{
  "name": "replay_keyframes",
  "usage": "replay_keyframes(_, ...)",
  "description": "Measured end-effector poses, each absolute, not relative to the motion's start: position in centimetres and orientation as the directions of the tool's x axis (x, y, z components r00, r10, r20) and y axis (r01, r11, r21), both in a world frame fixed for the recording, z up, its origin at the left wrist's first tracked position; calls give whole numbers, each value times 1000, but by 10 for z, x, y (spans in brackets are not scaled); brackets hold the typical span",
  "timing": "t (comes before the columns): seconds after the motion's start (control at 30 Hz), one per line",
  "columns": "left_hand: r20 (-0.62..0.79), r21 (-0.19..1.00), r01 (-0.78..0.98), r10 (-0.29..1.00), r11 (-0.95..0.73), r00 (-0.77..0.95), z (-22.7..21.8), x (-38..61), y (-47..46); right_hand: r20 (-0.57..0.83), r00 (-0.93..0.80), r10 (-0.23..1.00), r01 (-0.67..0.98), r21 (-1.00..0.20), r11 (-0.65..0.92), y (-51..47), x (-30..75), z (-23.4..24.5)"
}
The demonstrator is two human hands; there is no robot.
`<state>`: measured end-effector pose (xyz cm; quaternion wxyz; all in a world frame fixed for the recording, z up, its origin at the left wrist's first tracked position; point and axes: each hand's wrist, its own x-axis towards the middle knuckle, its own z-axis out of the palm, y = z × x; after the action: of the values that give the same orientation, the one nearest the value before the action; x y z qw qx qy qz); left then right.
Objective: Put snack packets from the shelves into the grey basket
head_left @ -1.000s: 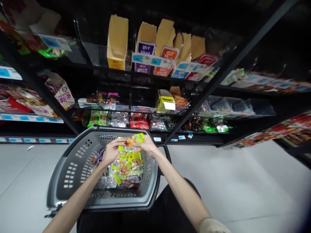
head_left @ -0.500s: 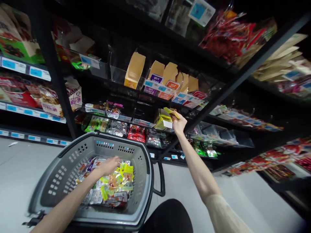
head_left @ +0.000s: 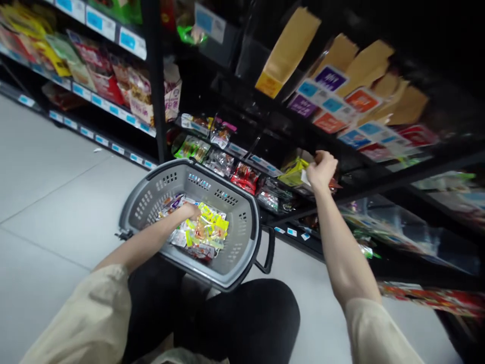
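Observation:
A grey plastic shopping basket [head_left: 248,242] with a dark rim holds a pile of small snack packets [head_left: 212,227], many yellow, some silver and purple. My left hand [head_left: 188,211] reaches into it and rests on the packets; its fingertips are blurred, so I cannot see a grip. At the low shelf, my right hand [head_left: 323,172] is at the right edge of an open yellow cardboard display box [head_left: 293,172]. Its fingers are curled together, and what they hold, if anything, is hidden.
Red snack packets [head_left: 244,177] and silver packets [head_left: 270,194] lie on the bottom shelf behind the basket. Brown-flapped display boxes [head_left: 290,50] stand above. A black shelf post [head_left: 153,76] rises at left, and the basket handle [head_left: 270,250] sticks out at right.
The view has shifted, so the basket appears smaller and farther right. The yellow packet seen in my right hand before is no longer clearly visible. My left hand stays over the packets.

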<state>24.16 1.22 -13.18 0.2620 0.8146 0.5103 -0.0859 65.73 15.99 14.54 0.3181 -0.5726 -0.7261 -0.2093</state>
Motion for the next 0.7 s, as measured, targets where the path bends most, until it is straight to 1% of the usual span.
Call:
replay_keyframes(0.03,-436,336,888,784,-314,442,-137,242,13,720,-129,682,953,-100,285,150,644,138)
replay_keyframes(0.07,-453,337,895,784,-291,425,-141,242,14,717,-153,680,937,-113,330,137,628,129)
replay_keyframes(0.1,-466,338,901,784,-272,411,-144,243,15,688,-218,693,911,-112,398,122,609,117)
replay_keyframes(0.13,-477,339,906,783,-255,399,-145,243,15,625,-316,713,868,-113,484,106,590,103)
replay_keyframes(0.17,-488,339,909,781,-241,389,-146,244,15,520,-432,737,814,-127,567,89,570,86)
replay_keyframes(0.2,-499,338,912,778,-230,382,-146,244,15,369,-548,750,759,-158,632,74,550,67)
replay_keyframes(0.23,-511,337,915,773,-222,376,-145,245,16,181,-638,748,720,-205,663,60,531,47)
replay_keyframes(0.27,-522,334,917,767,-217,372,-144,245,16,-31,-680,732,714,-255,652,48,514,25)
replay_keyframes(0.3,-530,331,919,763,-214,369,-143,246,16,-240,-665,707,745,-284,603,38,499,3)
replay_keyframes(0.33,-536,326,921,761,-212,365,-141,247,16,-418,-597,685,802,-279,529,31,486,-18)
replay_keyframes(0.37,-539,320,924,761,-212,361,-139,247,16,-540,-511,669,856,-246,454,25,475,-39)
replay_keyframes(0.4,-541,313,926,762,-210,356,-137,248,16,-602,-447,662,888,-208,410,20,467,-57)
replay_keyframes(0.43,-542,305,929,765,-208,349,-136,249,15,-635,-388,668,913,-166,373,16,461,-73)
replay_keyframes(0.53,-546,287,938,771,-196,328,-134,250,13,-647,-271,713,946,-42,321,4,455,-108)
replay_keyframes(0.63,-549,279,944,776,-177,309,-135,250,12,-621,-179,763,956,74,285,-6,458,-126)
replay_keyframes(0.7,-543,282,944,783,-170,303,-137,250,12,-596,-163,786,952,116,285,-11,459,-131)
